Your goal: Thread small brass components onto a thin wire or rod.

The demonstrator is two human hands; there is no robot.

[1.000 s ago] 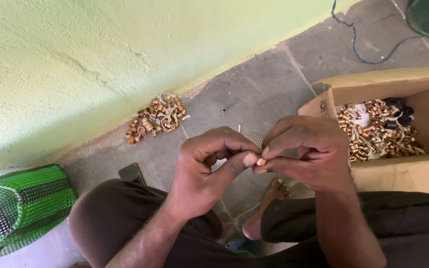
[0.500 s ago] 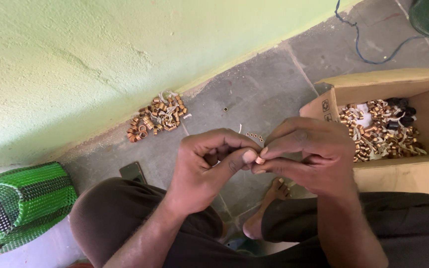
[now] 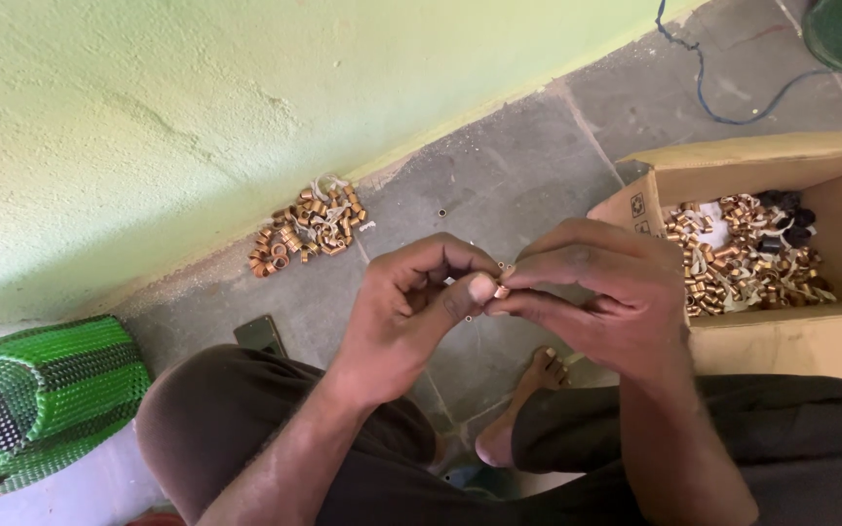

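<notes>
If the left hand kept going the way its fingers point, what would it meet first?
The left hand points rightward, so it would meet the right hand at once; their fingertips already pinch a small copper-coloured ring together.

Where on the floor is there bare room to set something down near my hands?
Bare grey floor lies between the pile of small brass rings by the wall and the cardboard box. Another patch sits behind the box, by the blue cord. It is crowded under the left hand and right hand, where knees and a foot fill the floor. The box holds more rings.
</notes>
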